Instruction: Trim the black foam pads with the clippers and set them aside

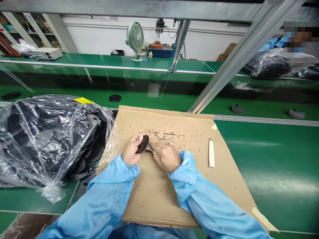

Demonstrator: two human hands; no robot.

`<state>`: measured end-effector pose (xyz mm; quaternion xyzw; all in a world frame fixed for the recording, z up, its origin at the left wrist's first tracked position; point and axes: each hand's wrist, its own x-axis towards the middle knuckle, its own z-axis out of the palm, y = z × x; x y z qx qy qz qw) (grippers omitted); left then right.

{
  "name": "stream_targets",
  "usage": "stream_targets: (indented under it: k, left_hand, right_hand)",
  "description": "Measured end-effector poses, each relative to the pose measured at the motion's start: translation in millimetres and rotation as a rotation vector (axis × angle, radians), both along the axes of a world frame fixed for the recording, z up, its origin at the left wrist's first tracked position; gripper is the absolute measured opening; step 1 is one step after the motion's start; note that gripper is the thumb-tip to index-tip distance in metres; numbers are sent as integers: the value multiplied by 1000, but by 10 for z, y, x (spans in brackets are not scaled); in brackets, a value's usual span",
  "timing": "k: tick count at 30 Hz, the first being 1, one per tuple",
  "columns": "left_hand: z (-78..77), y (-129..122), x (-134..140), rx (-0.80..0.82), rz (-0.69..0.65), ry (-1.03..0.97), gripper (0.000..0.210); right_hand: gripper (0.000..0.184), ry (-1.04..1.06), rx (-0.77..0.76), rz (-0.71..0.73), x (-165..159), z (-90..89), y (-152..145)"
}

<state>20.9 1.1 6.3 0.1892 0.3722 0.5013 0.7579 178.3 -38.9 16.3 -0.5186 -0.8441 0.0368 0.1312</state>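
Note:
My left hand [132,150] is closed on a thin black disc [142,144], held tilted up on edge above the cardboard sheet [152,196]. From the right, my right hand [166,156] grips a small shiny metal tool [150,148] that looks like nippers. Its head meets the disc's lower right edge; most of its handles are hidden in my fingers. Tiny black bits [164,134] lie scattered on the cardboard just beyond both hands. To the right rests a flat cream-coloured strip with a dark tip [211,153], perhaps a knife.
At left, a big clear plastic bag [50,142] spills black discs [96,151] towards the cardboard. On the green belt beyond lie a black disc [115,98] and curved grey parts [238,109]. A slanted metal post [231,56] rises at right. A fan [135,38] stands behind.

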Motion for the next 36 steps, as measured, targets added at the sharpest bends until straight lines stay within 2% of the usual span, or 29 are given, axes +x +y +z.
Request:
stream_targets:
  k: [4,7,10,14,20,25,27,29,32,34,36]
  left_hand:
    - [24,-4,19,9,-10,-14,29]
    - [39,-7,23,2,0,-43,27]
    - [34,-1,5,-51,17,-81,22]
    - [25,12,-27,-131,22,-185,11]
    - [39,25,-46,-111,-23,-330,9]
    - [21,56,-28,-61,135,-239,20]
    - [26,64,-24,-44,196,-183,24]
    - [37,68,-29,-31,235,-162,27]
    - [45,80,-41,-13,235,-154,21]
    - [37,92,-37,-1,221,-145,17]
    - [18,98,-12,24,213,-153,17]
  right_hand:
    - [39,102,-37,-30,-26,-55,-17]
    - [37,337,-27,-62,-37,-97,-26]
    - [35,572,10,-157,-20,-118,-12]
    - [37,758,47,-257,14,-143,16]
    - [32,690,104,-228,-20,-153,16]
    - [22,550,243,-200,2,-61,0]
    - [13,494,211,-110,0,-4,-31]
    - [11,444,98,73,-39,43,-83]
    - [12,360,-60,367,-157,60,-182]
    - [12,333,-112,485,-232,35,-237]
    - [12,354,-126,535,-268,8,-274]
